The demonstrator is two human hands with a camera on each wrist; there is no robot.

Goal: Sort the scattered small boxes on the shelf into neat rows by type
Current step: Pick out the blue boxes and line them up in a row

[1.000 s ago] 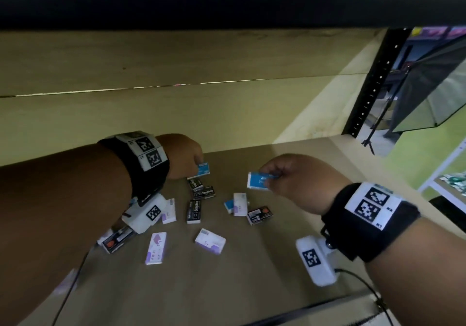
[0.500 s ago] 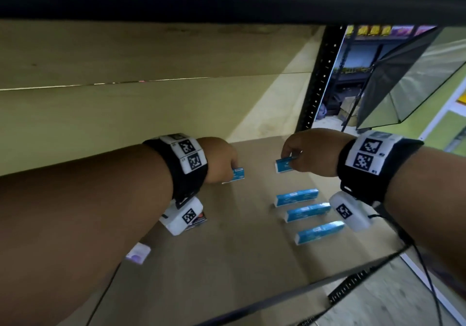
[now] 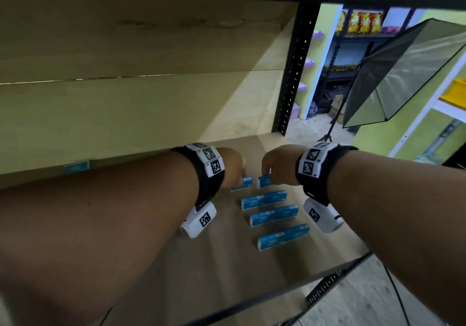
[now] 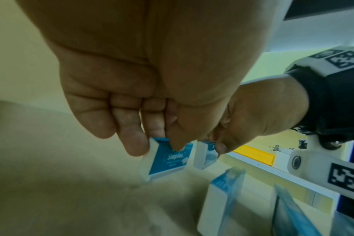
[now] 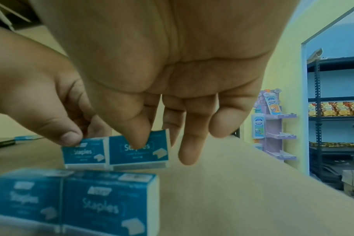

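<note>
My left hand is pinching a small blue staple box between thumb and fingertips, holding it down against the wooden shelf board; in the left wrist view the thumb is pressing on the box's printed face while the other fingers are curling behind its top edge. My right hand is gripping a second blue staple box the same way, thumb in front and fingers behind, and that box is sitting just beside the first one, their ends almost touching or touching in the right wrist view, where the left box and the right box are standing side by side, with their "Staples" faces toward the camera. Both boxes are standing on the shelf at the back of a column of blue boxes. Nearer to me, three more rows of the same blue boxes are lying one behind another: the first row, the middle row and the front row, each running left to right and spaced a little apart. One more blue box is lying far off to the left against the back panel. Both my wrists are wearing black bands with white marker tags, and a white camera unit is hanging under my left wrist, another under my right. Beyond the shelf's black upright post a grey lighting umbrella is standing on the floor.
</note>
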